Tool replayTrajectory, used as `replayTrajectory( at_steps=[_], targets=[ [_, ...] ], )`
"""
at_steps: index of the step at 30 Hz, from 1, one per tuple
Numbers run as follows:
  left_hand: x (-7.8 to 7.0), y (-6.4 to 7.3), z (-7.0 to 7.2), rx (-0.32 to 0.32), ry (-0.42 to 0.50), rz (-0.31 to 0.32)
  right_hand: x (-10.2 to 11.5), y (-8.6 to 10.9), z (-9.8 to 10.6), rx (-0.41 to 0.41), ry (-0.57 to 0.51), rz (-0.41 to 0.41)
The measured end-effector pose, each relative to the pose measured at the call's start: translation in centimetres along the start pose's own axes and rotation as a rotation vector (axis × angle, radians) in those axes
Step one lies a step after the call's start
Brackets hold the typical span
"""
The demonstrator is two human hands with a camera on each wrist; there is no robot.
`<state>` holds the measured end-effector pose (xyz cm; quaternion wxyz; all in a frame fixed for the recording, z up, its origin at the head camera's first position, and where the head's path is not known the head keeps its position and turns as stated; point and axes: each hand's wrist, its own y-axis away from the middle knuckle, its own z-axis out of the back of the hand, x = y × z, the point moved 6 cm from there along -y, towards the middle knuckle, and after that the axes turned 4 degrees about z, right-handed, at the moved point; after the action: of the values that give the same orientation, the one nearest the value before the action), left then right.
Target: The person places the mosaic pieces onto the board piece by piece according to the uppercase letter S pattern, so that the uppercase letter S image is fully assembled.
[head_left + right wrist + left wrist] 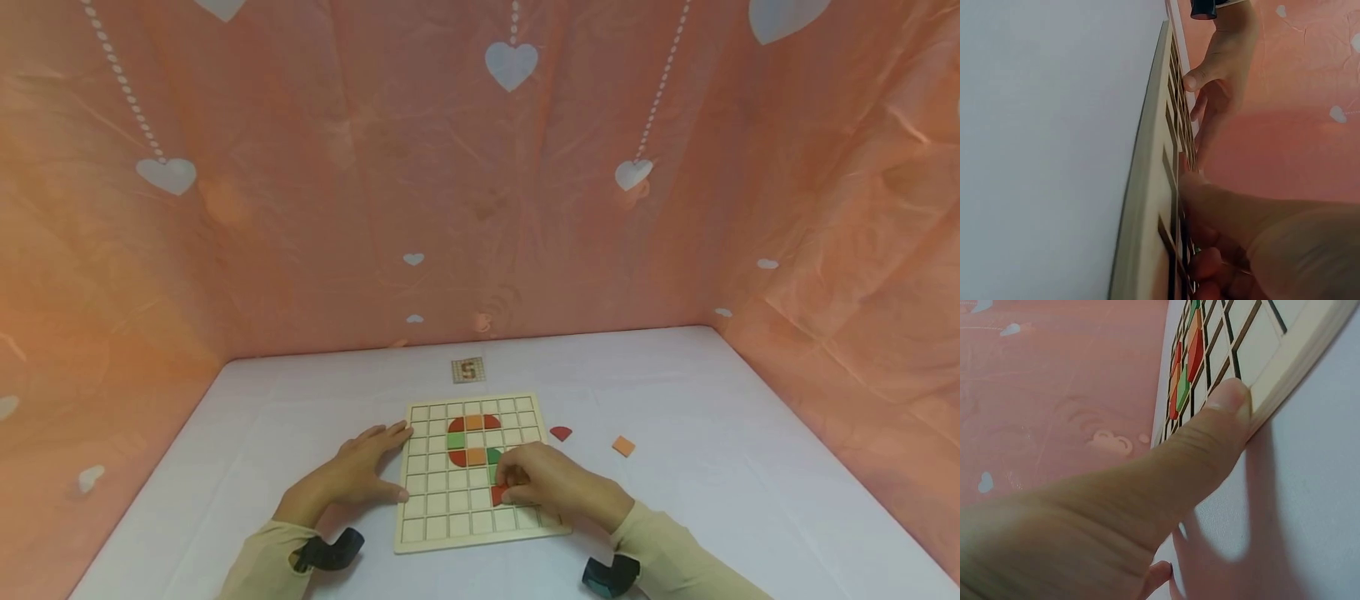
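A pale wooden grid board (435, 527) lies on the table with coloured tiles set in its squares. Along its left edge rests my left hand (356, 468); its fingers and thumb are spread, and the thumb touches the rim in the left wrist view. My right hand (553, 481) is over the right half of the board, thumb and curled fingers pinching a red tile (497, 496) at a lower square. Just above it are a light green tile (492, 474), partly hidden by the fingers, and a dark green rounded tile (492, 456). Red, orange and green tiles form a curve further up.
Right of the board lie a loose red quarter-round tile (561, 433) and an orange square tile (624, 447). Behind the board is a small pattern card (468, 370) with an S-like or 5-like figure. A pink curtain (480, 208) with hearts encloses the white table (315, 392).
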<state>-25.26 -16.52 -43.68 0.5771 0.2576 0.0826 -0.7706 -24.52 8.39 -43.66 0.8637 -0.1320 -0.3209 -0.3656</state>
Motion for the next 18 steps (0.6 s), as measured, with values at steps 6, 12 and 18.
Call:
replayTrajectory(
  at_steps=[6,12,18],
  targets=[
    [-0.16,0.00,0.05,0.003,0.004,0.002,-0.09,0.08,0.05,-0.011,0.001,0.012],
    [-0.22,0.01,0.11,0.001,-0.007,0.002,-0.06,0.17,0.00,-0.013,0.001,0.010],
    [-0.23,0.11,0.12,0.004,-0.003,0.008,0.09,0.19,-0.05,-0.004,0.014,-0.008]
  ],
)
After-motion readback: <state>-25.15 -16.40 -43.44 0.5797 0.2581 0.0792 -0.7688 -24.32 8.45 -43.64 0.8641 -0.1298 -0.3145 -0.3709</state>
